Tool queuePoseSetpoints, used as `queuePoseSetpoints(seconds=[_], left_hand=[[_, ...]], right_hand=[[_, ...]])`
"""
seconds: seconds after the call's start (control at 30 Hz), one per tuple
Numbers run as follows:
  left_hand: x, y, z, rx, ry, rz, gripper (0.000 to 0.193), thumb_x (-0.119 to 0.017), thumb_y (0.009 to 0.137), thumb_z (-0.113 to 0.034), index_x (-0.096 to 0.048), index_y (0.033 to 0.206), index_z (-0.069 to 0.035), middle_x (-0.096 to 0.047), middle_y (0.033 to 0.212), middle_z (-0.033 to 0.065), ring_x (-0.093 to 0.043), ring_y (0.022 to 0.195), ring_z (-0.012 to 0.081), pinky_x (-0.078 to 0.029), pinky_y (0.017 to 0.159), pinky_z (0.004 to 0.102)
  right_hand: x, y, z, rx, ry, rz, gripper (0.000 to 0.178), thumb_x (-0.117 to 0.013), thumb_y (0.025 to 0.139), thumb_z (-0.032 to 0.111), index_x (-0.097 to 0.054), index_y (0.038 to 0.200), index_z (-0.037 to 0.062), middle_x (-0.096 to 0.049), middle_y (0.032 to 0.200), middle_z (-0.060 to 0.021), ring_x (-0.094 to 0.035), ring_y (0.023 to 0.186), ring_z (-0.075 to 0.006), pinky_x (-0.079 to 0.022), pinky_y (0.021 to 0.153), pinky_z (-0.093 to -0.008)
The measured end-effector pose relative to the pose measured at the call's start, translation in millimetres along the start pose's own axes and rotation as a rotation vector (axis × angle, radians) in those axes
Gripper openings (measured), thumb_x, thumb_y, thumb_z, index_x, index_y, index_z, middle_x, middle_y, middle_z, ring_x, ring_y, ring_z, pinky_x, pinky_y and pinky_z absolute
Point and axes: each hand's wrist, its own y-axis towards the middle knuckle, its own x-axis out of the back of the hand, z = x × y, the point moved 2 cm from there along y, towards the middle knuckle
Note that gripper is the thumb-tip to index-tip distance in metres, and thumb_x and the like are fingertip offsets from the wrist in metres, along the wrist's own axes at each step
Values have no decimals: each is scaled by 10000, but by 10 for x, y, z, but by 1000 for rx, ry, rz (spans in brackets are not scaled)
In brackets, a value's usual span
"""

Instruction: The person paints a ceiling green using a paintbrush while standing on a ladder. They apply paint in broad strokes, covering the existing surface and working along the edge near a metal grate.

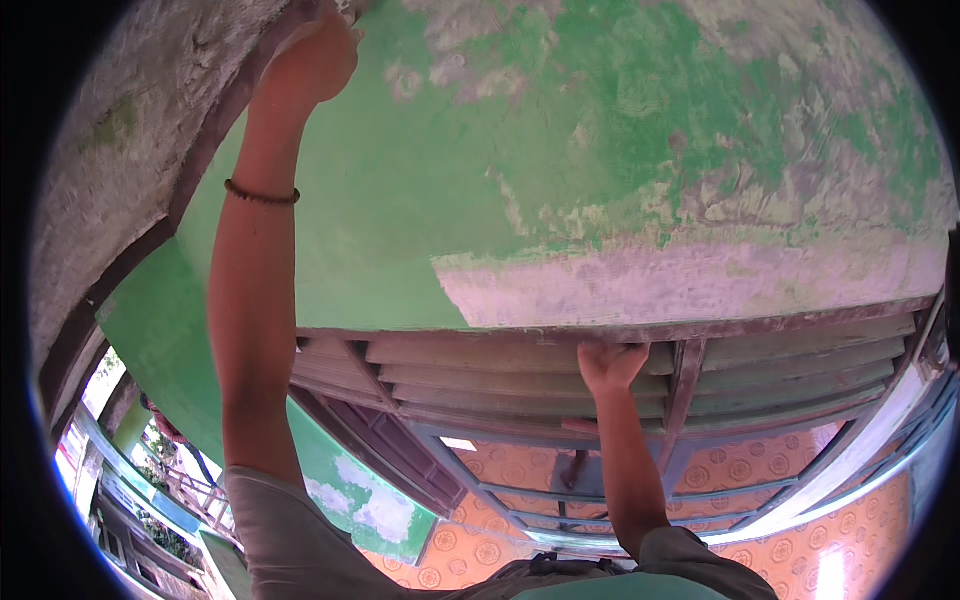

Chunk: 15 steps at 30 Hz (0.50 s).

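Observation:
My left hand [315, 55] is raised high to the far left, against the corner where a green painted wall [380, 210] meets a dark beam [205, 140]. Its fingers are curled and slightly blurred; whatever lies between them is hidden near the picture's edge. A dark beaded bracelet [262, 194] circles that wrist. Lower and to the right, my right hand [612, 367] grips a wooden ledge [540, 335] running along the bottom of the green surface. Its fingers bend at the ledge, in front of wooden louvre slats [460, 378], and the fingertips are partly hidden.
Peeling paint and a pale bare strip [690, 280] mark the green wall. A rough grey surface [120, 170] lies beyond the beam. Below are a dark wooden door [400, 445], blue-grey bars [740, 490] and an orange patterned tile floor [460, 560]. Daylight and railings show at lower left.

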Motion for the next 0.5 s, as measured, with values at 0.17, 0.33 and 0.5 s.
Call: queuePoseSetpoints(seconds=[0.17, 0.33, 0.5], left_hand=[[281, 198, -46, 203, -306, 446, 515, -508, 1019, -161, -447, 1481, 58, -572, 1340, 299, -564, 1269, 379, -395, 1124, 463], [457, -835, -457, 62, -479, 258, 543, -492, 1044, -224, -370, 1569, -157, -724, 917, 270, -702, 894, 470, -543, 821, 587], [534, -2403, -1006, 196, -777, 382, 685, -560, 1039, -255, -244, 1646, -227, -668, 758, 196, -668, 687, 394, -535, 632, 518]], right_hand=[[-43, -65, 37, 10, -25, -13, 394, -497, 975, 505, -656, 1238, 259, -670, 1204, 78, -630, 1065, -178, -471, 652, -352], [-88, -55, 32, 36, -21, 3, 390, -499, 972, 497, -652, 1235, 254, -670, 1181, 81, -629, 1044, -165, -442, 622, -345], [-26, -51, 5, 21, -13, 19, 468, -485, 980, 470, -601, 1341, 197, -619, 1321, 20, -568, 1207, -215, -437, 889, -411]])
